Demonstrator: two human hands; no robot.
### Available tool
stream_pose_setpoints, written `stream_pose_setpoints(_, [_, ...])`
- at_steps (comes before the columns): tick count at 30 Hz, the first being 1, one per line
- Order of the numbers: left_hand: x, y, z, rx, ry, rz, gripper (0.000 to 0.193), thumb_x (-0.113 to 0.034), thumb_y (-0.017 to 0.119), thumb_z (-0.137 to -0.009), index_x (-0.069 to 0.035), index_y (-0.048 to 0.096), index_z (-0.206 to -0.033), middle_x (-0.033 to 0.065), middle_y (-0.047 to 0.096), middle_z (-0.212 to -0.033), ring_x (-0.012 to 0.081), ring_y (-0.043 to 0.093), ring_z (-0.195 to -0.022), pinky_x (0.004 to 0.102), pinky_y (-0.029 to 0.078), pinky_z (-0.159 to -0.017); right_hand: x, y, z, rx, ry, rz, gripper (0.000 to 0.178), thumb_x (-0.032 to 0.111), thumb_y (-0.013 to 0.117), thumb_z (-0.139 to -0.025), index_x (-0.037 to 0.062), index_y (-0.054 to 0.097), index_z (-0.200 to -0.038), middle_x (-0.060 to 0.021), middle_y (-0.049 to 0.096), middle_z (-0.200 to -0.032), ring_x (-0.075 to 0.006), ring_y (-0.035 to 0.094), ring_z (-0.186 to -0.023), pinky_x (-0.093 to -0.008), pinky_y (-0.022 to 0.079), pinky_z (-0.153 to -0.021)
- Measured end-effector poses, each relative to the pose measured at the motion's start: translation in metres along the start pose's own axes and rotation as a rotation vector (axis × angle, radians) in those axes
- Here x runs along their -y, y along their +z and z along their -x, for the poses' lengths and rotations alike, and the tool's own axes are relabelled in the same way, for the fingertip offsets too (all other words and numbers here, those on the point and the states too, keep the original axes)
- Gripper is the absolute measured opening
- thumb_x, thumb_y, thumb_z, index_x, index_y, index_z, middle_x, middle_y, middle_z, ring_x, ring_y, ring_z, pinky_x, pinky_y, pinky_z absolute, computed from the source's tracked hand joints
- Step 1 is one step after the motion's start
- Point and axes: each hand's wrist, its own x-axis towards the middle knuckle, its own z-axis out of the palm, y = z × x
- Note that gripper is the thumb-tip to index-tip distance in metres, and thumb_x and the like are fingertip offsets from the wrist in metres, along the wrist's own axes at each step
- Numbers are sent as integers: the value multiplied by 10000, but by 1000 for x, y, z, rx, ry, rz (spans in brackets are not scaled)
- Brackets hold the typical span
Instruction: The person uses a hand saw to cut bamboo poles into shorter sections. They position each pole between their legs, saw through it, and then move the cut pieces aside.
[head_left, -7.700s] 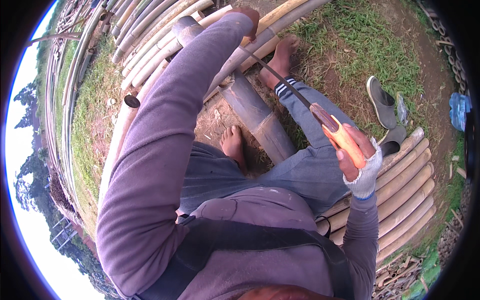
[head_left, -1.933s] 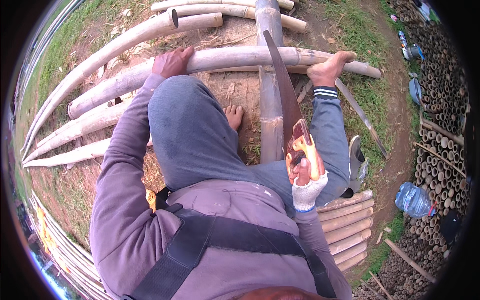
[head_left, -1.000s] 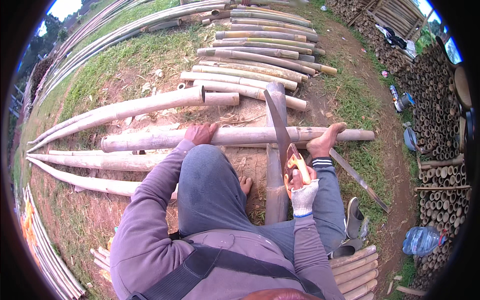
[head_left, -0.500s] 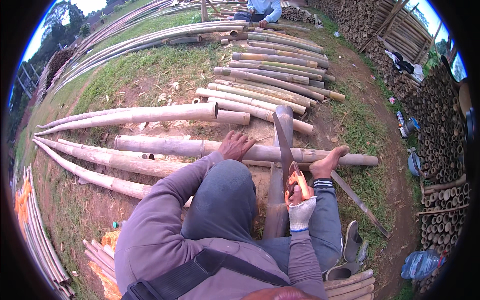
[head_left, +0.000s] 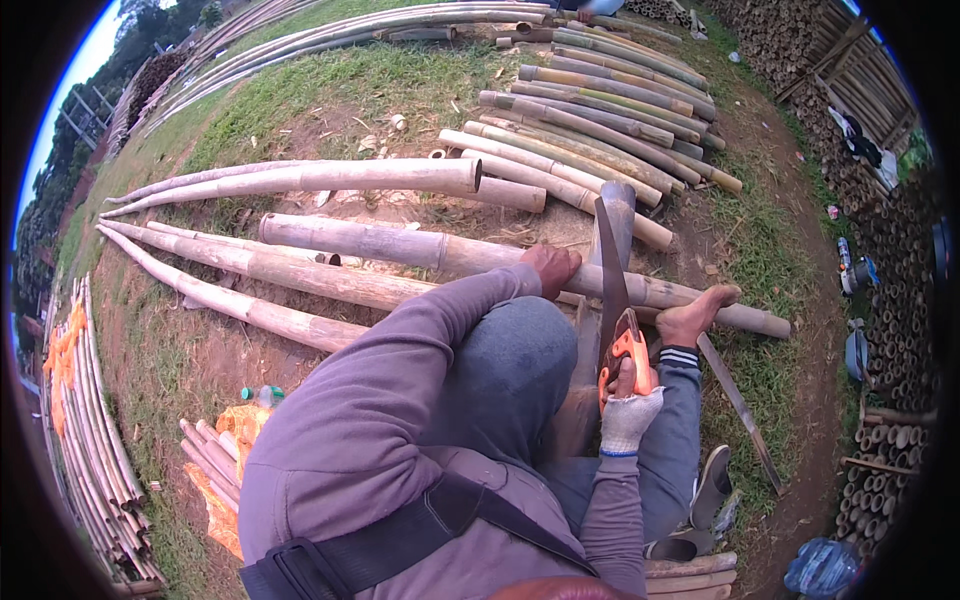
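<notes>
A long bamboo pole (head_left: 350, 240) lies crosswise in front of me, resting on a thicker bamboo piece (head_left: 617, 225) that runs away from me. My left hand (head_left: 553, 268) is closed over the pole just left of the saw, its fingers curled down on the far side. In my right hand (head_left: 632, 402), which wears a pale fingerless glove, is the orange handle of a handsaw (head_left: 614, 270). The blade points up and away, crossing the pole in view; whether its teeth touch the bamboo I cannot tell. My bare foot (head_left: 697, 315) presses on the pole to the right of the blade.
Cut bamboo lengths (head_left: 610, 120) lie in a row beyond. Longer poles (head_left: 300, 275) stretch to the left. A long flat blade (head_left: 740, 410) lies on the grass by my foot, near the dark shoes (head_left: 710, 485). Stacked bamboo (head_left: 890, 300) lines the right side.
The view has swung, so the scene sits further right. My left hand has slid right along the pole, nearer the saw, and its spread fingers have curled. The right hand still holds the saw.
</notes>
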Motion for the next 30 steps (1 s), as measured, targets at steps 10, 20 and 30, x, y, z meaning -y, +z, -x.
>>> stream_pose_setpoints(10, [5,-5,5,81,-53,-14,399,-132,745,-832,-54,560,-1177,191,724,-1032,397,750,-980,500,602,-802,-14,-36,31,-3,-74,201,305,270,725,-1035,12,602,-932,-17,614,-650,-81,566,-511,-259,448,-491])
stream_pose_setpoints(20, [1,-9,0,128,-66,-27,428,-121,733,-854,-70,551,-1239,185,715,-1074,390,751,-1006,496,608,-817,13,-39,49,-7,-10,197,284,243,716,-1036,8,596,-929,-22,599,-627,-74,550,-485,-253,442,-453])
stream_pose_setpoints(30, [-4,-6,-6,103,-40,-28,426,-111,734,-842,-69,547,-1223,189,714,-1069,377,755,-994,492,609,-788,-31,17,-65,-44,-169,308,292,260,755,-1015,-10,662,-954,-52,654,-684,-127,622,-570,-301,488,-538])
